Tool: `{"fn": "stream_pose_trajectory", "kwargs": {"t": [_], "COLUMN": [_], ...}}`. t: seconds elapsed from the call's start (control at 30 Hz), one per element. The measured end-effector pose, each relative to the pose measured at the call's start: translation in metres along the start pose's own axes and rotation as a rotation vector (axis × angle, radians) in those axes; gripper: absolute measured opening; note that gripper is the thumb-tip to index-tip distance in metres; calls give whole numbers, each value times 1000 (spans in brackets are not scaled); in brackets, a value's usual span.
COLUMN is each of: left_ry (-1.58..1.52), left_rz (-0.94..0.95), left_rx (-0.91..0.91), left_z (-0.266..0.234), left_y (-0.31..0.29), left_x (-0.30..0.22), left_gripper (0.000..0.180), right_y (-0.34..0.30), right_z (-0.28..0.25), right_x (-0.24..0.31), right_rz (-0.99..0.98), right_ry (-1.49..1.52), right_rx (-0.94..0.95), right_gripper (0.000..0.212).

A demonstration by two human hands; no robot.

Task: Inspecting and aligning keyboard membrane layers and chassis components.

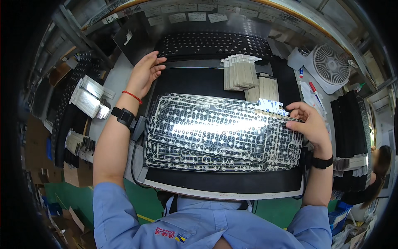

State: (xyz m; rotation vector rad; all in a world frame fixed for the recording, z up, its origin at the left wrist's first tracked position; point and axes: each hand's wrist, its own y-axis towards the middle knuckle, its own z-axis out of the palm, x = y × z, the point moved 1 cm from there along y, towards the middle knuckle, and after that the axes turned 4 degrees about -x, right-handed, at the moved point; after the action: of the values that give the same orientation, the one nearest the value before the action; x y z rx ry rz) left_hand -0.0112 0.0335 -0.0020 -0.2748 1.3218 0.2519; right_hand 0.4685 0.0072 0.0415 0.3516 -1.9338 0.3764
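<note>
A loose stack of clear keyboard membrane sheets (211, 137), printed with pale circuit traces, lies fanned on the black work surface in front of me. My right hand (310, 123) is at the stack's right end, with thumb and fingers pinching the edge of the upper membrane sheet. Glare whitens the middle of the stack. Farther back on the left, my left hand (148, 71) is raised with fingers slightly curled and apart, holding nothing. It is nearest the left end of a black sheet with holes (199, 43).
Beyond the membranes lie bundled pale flat strips (240, 74). A white fan (329, 66), a red marker (312, 87) and a blue-capped marker (301, 73) sit at the right. More membrane bundles (91, 93) rest at the left. Black stacked sheets (351, 124) stand at far right, near another person.
</note>
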Motion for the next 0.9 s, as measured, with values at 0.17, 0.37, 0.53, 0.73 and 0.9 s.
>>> {"fn": "stream_pose_trajectory", "kwargs": {"t": [0.17,0.37,0.53,0.73,0.9], "left_ry": [82,136,152,267,261], "left_rz": [-76,-195,-244,-162,-189], "left_rx": [206,454,601,631,559], "left_z": [6,22,18,21,15], "left_y": [-8,-23,-24,-26,-20], "left_x": [-2,-9,-7,-6,-2], "left_gripper": [35,40,44,39,22], "right_y": [1,8,12,17,18], "right_z": [5,4,7,0,1], "right_x": [1,-13,-15,-24,-22], "right_rz": [74,-61,-74,-113,-145], "right_ry": [-72,34,199,257,336], "right_rx": [21,-264,-369,-545,-520], "right_gripper": [28,15,16,18,17]}}
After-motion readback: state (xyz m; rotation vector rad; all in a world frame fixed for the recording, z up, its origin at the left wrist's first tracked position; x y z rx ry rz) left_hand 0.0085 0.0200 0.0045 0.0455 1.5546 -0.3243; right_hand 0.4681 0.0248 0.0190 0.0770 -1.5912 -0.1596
